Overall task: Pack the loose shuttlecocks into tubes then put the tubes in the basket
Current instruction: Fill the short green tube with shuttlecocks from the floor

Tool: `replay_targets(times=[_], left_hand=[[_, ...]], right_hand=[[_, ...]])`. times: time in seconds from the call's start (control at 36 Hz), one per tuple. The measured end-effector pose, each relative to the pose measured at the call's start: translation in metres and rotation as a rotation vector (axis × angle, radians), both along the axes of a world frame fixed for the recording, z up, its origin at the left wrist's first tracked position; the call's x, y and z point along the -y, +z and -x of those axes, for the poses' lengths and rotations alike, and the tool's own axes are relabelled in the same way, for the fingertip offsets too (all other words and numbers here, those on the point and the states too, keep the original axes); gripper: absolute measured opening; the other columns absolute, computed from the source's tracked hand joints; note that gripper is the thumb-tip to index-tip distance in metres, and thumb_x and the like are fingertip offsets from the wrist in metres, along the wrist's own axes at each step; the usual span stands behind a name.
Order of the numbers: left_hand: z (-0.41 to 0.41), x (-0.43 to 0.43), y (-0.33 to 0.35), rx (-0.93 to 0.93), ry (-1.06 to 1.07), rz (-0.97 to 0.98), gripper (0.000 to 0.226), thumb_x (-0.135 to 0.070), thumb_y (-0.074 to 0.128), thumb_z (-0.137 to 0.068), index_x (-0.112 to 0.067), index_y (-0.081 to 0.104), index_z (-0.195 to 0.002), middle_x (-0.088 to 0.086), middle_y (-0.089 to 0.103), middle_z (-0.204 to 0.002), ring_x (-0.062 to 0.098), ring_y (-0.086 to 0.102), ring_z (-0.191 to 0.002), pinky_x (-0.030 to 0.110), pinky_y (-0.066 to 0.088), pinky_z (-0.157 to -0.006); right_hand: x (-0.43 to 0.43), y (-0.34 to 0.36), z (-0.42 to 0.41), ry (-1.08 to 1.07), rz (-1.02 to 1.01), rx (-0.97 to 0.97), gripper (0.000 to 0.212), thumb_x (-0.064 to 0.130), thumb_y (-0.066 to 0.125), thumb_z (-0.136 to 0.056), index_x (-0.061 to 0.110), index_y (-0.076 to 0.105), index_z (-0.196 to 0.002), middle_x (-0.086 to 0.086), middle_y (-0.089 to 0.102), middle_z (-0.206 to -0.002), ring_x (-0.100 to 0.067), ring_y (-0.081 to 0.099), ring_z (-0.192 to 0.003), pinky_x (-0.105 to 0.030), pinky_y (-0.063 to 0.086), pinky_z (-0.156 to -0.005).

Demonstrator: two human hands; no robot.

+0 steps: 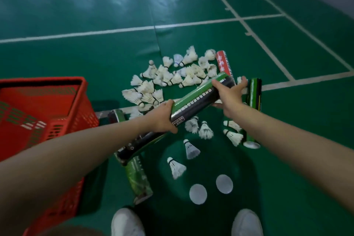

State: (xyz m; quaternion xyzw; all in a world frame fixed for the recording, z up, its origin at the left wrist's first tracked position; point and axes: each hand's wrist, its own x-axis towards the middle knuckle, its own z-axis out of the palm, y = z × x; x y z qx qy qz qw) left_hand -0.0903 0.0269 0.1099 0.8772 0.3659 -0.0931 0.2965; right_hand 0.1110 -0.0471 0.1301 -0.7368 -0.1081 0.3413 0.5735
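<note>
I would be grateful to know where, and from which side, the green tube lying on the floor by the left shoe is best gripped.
Grip the green tube round its middle, coming down from above with fingers across its width. It lies flat on the floor, so its rounded flanks are open; its far end is hidden behind the raised black-and-green tube.

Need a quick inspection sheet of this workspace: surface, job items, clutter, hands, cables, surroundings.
Surface: green court floor with white lines.
Job's things: loose shuttlecocks heaped on the floor; green-black tube held above them; green spare tube lying nearby; red tube beyond the heap; red basket at left.
Clutter: two white discs on the floor, likely tube caps.
Grippers: left hand grips the tube's middle; right hand grips its far end.
Cables: nothing seen.
Surroundings: white shoes at the bottom edge.
</note>
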Motion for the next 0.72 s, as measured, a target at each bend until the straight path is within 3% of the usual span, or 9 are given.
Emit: replay_targets(times=[0.06,0.17,0.22,0.28,0.36,0.44,0.53,0.61,0.72], left_hand=[[0.010,-0.008,0.000,0.001,0.005,-0.013,0.104,-0.032,0.080,-0.068,-0.015,0.013,-0.146,0.015,0.041,-0.137,0.026,0.047,-0.114,0.032,0.042,-0.095],[0.018,-0.019,-0.019,-0.067,-0.014,0.012,0.118,-0.039,0.083,-0.061,-0.028,0.003,-0.147,0.014,0.040,-0.136,0.028,0.048,-0.113,0.040,0.044,-0.098],[0.015,-0.022,-0.032,-0.081,-0.020,0.069,0.119,-0.049,0.081,-0.062,-0.031,0.000,-0.147,0.014,0.042,-0.137,0.029,0.049,-0.114,0.042,0.043,-0.100],[0.009,-0.025,-0.050,-0.068,-0.006,0.159,0.113,-0.059,0.076,-0.066,-0.027,0.004,-0.148,0.009,0.050,-0.130,0.023,0.052,-0.106,0.035,0.044,-0.096],[-0.004,-0.031,-0.084,-0.049,0.051,0.265,0.097,-0.068,0.071,-0.065,-0.019,0.030,-0.138,0.001,0.059,-0.115,0.017,0.058,-0.095,0.035,0.049,-0.089],[-0.015,-0.036,-0.110,0.022,0.181,0.418,0.073,-0.063,0.074,-0.064,-0.023,0.043,-0.118,-0.002,0.061,-0.106,0.015,0.062,-0.091,0.036,0.053,-0.084],[-0.020,-0.035,-0.121,0.004,0.195,0.531,0.064,-0.053,0.076,-0.070,-0.025,0.042,-0.116,-0.001,0.062,-0.101,0.015,0.063,-0.089,0.031,0.053,-0.080],[-0.018,-0.039,-0.123,-0.029,0.184,0.582,0.067,-0.043,0.075,-0.075,-0.022,0.040,-0.128,0.000,0.063,-0.102,0.015,0.063,-0.090,0.029,0.052,-0.080],[-0.016,-0.044,-0.121,-0.074,0.233,0.562,0.073,-0.038,0.076,-0.075,-0.018,0.035,-0.132,-0.004,0.056,-0.115,0.017,0.059,-0.099,0.030,0.048,-0.088]], right_hand=[[-0.007,0.009,0.004,0.084,-0.042,-0.026,0.074,0.027,0.068,-0.087,0.031,0.020,-0.143,-0.005,0.046,-0.127,-0.016,0.058,-0.088,-0.036,0.058,-0.067],[-0.015,-0.009,0.012,0.162,-0.007,-0.085,0.047,0.032,0.066,-0.088,0.020,0.038,-0.123,-0.005,0.052,-0.117,-0.016,0.057,-0.094,-0.043,0.058,-0.078],[-0.021,-0.027,0.009,0.128,0.022,-0.157,0.046,0.034,0.068,-0.086,0.019,0.040,-0.119,-0.004,0.050,-0.116,-0.016,0.055,-0.096,-0.046,0.058,-0.080],[-0.029,-0.049,0.004,0.123,0.060,-0.239,0.046,0.034,0.070,-0.084,0.019,0.042,-0.117,-0.005,0.052,-0.118,-0.021,0.055,-0.104,-0.051,0.056,-0.082],[-0.037,-0.091,0.002,0.183,0.081,-0.328,0.037,0.028,0.069,-0.086,0.019,0.043,-0.111,-0.007,0.054,-0.111,-0.022,0.057,-0.096,-0.053,0.055,-0.079],[-0.038,-0.124,0.011,0.223,0.116,-0.405,0.038,0.026,0.068,-0.087,0.019,0.043,-0.115,-0.005,0.056,-0.109,-0.022,0.059,-0.095,-0.046,0.057,-0.067],[-0.033,-0.145,0.026,0.233,0.150,-0.475,0.041,0.025,0.067,-0.088,0.018,0.044,-0.120,-0.005,0.056,-0.109,-0.022,0.058,-0.095,-0.042,0.057,-0.060],[-0.035,-0.152,0.034,0.270,0.173,-0.451,0.038,0.029,0.066,-0.088,0.020,0.047,-0.120,-0.007,0.057,-0.112,-0.025,0.058,-0.101,-0.049,0.059,-0.067],[-0.037,-0.161,0.027,0.445,0.241,-0.365,0.045,0.041,0.063,-0.088,0.020,0.046,-0.125,-0.007,0.056,-0.122,-0.024,0.057,-0.109,-0.045,0.058,-0.079]])
